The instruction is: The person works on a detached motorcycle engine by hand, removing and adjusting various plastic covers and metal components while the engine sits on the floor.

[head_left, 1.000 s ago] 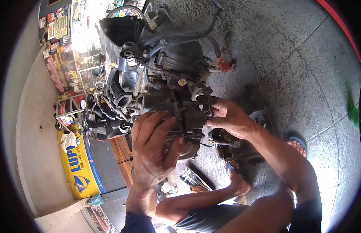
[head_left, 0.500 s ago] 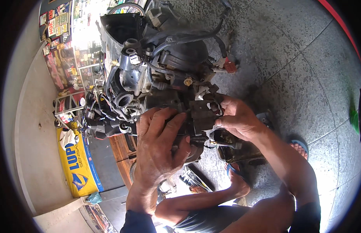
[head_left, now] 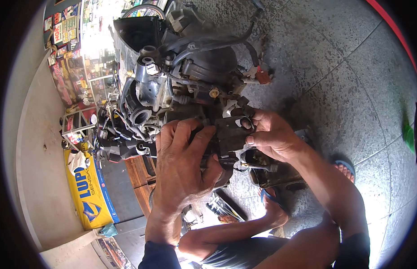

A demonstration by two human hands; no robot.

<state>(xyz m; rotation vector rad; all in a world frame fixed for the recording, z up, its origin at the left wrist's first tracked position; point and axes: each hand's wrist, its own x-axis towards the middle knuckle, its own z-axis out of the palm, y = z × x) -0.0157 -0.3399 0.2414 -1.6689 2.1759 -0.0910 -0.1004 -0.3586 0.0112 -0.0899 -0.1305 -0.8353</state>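
while left hand [head_left: 183, 168] cups engine part [head_left: 228, 134], right hand [head_left: 273, 136] pinches it, grey tiled floor [head_left: 352, 89]

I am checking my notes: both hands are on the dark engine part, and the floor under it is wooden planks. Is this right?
Not quite. The head view shows the left hand and right hand on the dark engine part, but the floor is grey stone tiles, not wooden planks.

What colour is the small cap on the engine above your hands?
Yellowish brass cap, clearest in the head view.
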